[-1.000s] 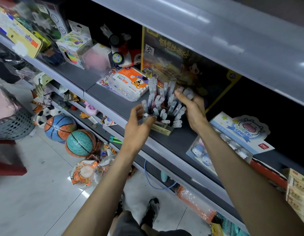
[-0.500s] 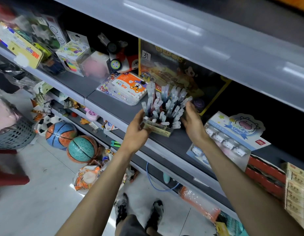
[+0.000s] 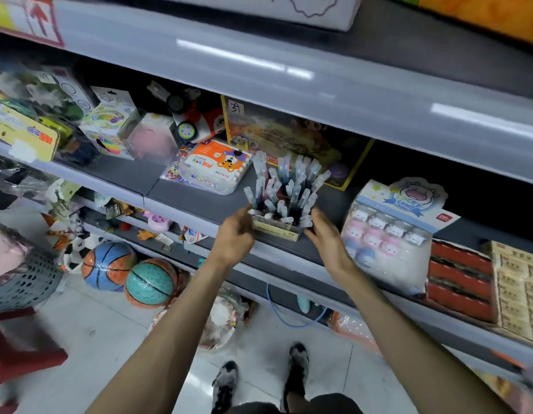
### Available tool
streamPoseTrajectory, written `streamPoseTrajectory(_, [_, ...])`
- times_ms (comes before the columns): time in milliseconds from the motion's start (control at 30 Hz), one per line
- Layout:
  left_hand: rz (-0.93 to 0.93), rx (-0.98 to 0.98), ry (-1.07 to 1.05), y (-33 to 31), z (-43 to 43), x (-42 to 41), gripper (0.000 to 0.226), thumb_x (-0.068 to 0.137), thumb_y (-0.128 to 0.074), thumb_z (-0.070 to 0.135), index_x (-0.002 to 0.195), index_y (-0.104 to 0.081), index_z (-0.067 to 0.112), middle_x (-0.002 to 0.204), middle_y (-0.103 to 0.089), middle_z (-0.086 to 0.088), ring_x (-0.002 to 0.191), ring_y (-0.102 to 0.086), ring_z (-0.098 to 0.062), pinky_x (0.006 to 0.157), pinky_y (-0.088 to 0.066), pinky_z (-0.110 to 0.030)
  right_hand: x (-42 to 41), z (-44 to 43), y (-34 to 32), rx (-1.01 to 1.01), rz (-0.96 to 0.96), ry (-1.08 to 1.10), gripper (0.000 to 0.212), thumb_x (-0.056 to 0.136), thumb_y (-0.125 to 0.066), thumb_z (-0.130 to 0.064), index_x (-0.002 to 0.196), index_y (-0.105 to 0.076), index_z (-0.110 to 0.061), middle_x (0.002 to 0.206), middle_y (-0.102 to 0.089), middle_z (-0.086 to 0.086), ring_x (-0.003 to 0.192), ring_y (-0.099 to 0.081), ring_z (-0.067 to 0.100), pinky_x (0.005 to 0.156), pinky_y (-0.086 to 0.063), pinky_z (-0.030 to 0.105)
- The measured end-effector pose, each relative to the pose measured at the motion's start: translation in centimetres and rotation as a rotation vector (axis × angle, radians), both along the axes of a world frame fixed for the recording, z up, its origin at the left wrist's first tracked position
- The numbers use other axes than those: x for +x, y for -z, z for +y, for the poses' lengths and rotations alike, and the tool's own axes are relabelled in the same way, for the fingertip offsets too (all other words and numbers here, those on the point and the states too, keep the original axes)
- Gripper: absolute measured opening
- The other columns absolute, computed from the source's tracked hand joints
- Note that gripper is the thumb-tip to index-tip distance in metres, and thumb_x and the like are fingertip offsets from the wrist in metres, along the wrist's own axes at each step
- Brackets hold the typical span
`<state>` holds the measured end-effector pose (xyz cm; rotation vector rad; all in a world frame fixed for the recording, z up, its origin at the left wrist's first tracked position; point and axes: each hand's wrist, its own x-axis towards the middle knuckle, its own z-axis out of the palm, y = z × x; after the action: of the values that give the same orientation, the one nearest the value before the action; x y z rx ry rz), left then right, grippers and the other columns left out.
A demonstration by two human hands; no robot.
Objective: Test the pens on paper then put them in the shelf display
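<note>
mid-frame | left hand, right hand apart, flanking pen box | likely squaring it on shelf | grips unclear

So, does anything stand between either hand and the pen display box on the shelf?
Nothing visible does. The left hand is at the left end of the pen display box and the right hand at its right end. The orange-labelled pack sits back-left of it, the cow toy pack off to its right.
</note>
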<state>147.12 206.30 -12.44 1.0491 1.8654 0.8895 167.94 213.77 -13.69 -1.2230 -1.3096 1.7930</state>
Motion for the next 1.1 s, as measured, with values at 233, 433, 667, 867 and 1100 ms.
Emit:
streamPoseTrajectory(233, [-0.020,-0.035,0.198,1.1,-0.4,-1.9,0.031,0.076,-0.042,-0.016,0.094,-0.058,0.004,0.075,-0.049,0.011,0.078,-0.045,-0.013,0.077,-0.036,-0.025,-1.8,-5.6,0.8,-0.118,0.045,0.205,0.057,0.111,-0.034,-0.035,0.163,-0.020,-0.018,0.170,-0.022,0.001,0.157,-0.022,0.018,0.127,-0.025,0.040])
streamPoseTrajectory(433, [-0.047,-0.116,0.272,1.2,-0.7,-3.0,0.053,0.084,-0.039,-0.024,0.131,-0.055,-0.005,0.121,-0.069,-0.012,0.126,-0.061,-0.026,0.095,-0.037,-0.015,-2.6,-8.1,0.0,-0.081,-0.049,0.205,0.067,0.106,-0.034,-0.056,0.163,-0.025,-0.023,0.167,-0.028,-0.008,0.143,-0.037,0.006,0.126,-0.023,0.034])
streamPoseTrajectory(667, [-0.002,-0.105,0.321,0.1,-1.3,-2.8,0.068,0.089,-0.041,-0.018,0.151,-0.047,0.011,0.125,-0.063,0.001,0.131,-0.057,-0.018,0.094,-0.045,-0.023,-3.3,-9.4,-0.7,-0.033,-0.124,0.199,0.101,0.084,-0.049,-0.080,0.164,-0.025,-0.024,0.168,-0.026,-0.010,0.144,-0.039,0.006,0.128,-0.022,0.042])
streamPoseTrajectory(867, [0.076,-0.105,0.357,-0.6,-1.7,-2.6,0.079,0.093,-0.050,-0.005,0.165,-0.029,0.022,0.143,-0.057,0.004,0.140,-0.052,-0.022,0.092,-0.037,-0.016,-3.4,-9.9,-1.3,-0.012,-0.367,0.130,0.088,0.090,-0.053,-0.077,0.162,-0.017,-0.044,0.154,-0.028,-0.040,0.142,-0.027,-0.008,0.112,-0.022,0.019])
streamPoseTrajectory(1100, [0.325,-0.065,0.484,-1.3,-3.8,-2.8,0.058,0.096,-0.059,0.012,0.153,-0.045,0.013,0.145,-0.061,-0.015,0.129,-0.058,-0.037,0.094,-0.044,-0.028,-3.6,-10.9,-3.0,0.173,-0.859,-0.096,0.075,0.106,-0.043,-0.054,0.167,-0.007,-0.028,0.169,-0.029,0.002,0.154,-0.028,0.026,0.118,-0.030,0.034])
